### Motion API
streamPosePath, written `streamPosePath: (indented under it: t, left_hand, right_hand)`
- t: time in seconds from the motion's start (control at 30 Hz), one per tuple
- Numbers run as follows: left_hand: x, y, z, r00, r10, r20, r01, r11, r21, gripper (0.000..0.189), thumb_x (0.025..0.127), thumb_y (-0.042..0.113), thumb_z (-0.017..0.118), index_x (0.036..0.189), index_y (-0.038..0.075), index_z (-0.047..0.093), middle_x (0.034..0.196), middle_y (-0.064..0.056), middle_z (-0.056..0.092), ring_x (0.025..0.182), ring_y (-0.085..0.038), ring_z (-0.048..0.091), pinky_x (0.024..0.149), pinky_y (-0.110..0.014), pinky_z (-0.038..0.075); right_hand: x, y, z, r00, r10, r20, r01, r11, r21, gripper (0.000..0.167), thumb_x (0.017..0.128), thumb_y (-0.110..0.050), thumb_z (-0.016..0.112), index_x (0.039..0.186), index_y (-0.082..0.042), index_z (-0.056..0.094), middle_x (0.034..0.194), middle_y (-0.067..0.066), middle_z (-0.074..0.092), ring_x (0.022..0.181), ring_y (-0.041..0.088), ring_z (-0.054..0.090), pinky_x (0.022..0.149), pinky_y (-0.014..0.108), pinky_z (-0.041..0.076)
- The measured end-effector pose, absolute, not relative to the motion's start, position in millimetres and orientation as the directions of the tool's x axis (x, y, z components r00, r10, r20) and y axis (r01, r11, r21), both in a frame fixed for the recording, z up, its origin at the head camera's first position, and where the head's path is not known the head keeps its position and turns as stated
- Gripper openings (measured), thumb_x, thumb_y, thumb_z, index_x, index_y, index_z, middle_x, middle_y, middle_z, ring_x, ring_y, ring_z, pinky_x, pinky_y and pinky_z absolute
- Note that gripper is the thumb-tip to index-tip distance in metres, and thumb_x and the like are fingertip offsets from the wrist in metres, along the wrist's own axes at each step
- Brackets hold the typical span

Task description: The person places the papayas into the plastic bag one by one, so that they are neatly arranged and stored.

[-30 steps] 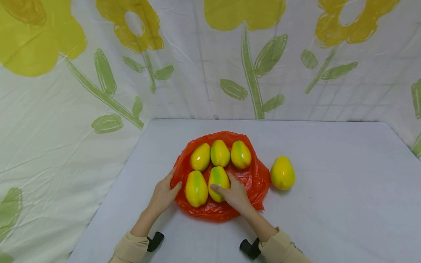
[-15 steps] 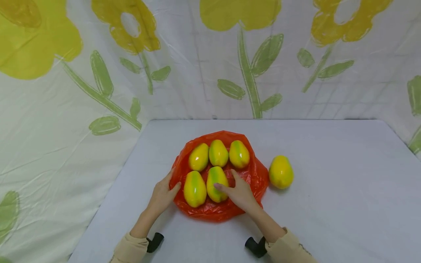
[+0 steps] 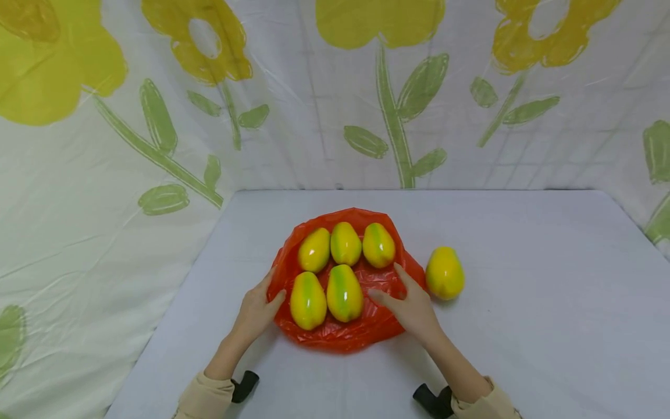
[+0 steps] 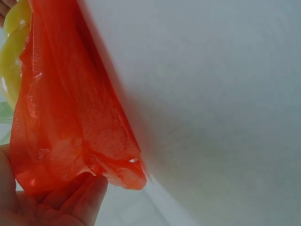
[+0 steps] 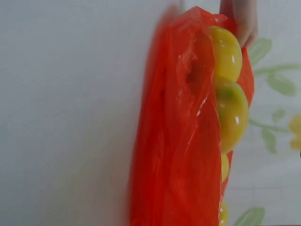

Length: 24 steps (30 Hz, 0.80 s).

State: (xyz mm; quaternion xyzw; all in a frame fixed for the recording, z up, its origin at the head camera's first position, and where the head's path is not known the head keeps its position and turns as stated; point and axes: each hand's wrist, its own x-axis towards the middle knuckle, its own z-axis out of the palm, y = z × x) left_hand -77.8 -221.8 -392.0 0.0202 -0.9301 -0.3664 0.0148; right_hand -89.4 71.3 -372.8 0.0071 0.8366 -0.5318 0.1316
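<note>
A red plastic bag lies spread on the table, its mouth facing up. Inside it sit several glossy yellow papayas with green streaks: three along the back, and a left front papaya beside a right front papaya. My left hand holds the bag's left rim, thumb inside and fingers outside; the left wrist view shows those fingers against the red plastic. Over the bag's right side, my right hand is spread with thumb and fingers apart, holding no fruit.
One more papaya stands on the white table, just right of the bag. Behind the table hangs a flower-print cloth. Black wrist mounts sit beneath both forearms.
My right hand has let go of the right front papaya and moved right, toward the bag's right rim. My left hand keeps its place at the left rim.
</note>
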Motion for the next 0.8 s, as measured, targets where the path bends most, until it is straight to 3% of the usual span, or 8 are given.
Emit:
streamPosePath:
  t: [0.3, 0.6, 0.8]
  left_hand:
    - [-78.1, -222.8, -393.3, -0.999, -0.04, 0.025, -0.012, 0.733, 0.68, 0.058, 0.095, 0.011, 0.055, 0.147, -0.006, 0.034, 0.139, -0.027, 0.049, 0.114, -0.04, 0.056, 0.092, -0.05, 0.05]
    - [-79.2, -224.5, -392.7, -0.999, -0.04, 0.027, -0.011, 0.732, 0.681, 0.058, 0.095, 0.011, 0.054, 0.147, -0.005, 0.034, 0.137, -0.026, 0.05, 0.11, -0.038, 0.058, 0.09, -0.049, 0.052]
    - [-79.6, -225.3, -393.6, -0.999, -0.041, 0.01, -0.024, 0.731, 0.682, 0.06, 0.095, 0.011, 0.054, 0.148, -0.005, 0.032, 0.139, -0.026, 0.049, 0.113, -0.038, 0.057, 0.091, -0.049, 0.051]
  right_hand:
    - [-87.7, 96.4, -367.6, -0.968, -0.089, -0.236, 0.181, 0.409, -0.895, 0.087, 0.089, -0.039, 0.068, 0.154, -0.005, 0.022, 0.15, 0.022, 0.035, 0.128, 0.041, 0.041, 0.09, 0.051, 0.052]
    - [-95.5, 114.7, -357.7, -0.979, -0.026, -0.204, 0.165, 0.496, -0.853, 0.091, 0.089, -0.039, 0.068, 0.155, -0.004, 0.016, 0.156, 0.025, 0.021, 0.137, 0.049, 0.027, 0.098, 0.059, 0.041]
    - [-100.6, 127.8, -362.9, -0.992, 0.003, -0.129, 0.108, 0.561, -0.821, 0.092, 0.091, -0.034, 0.067, 0.153, 0.004, 0.011, 0.157, 0.027, 0.016, 0.142, 0.046, 0.019, 0.11, 0.061, 0.026]
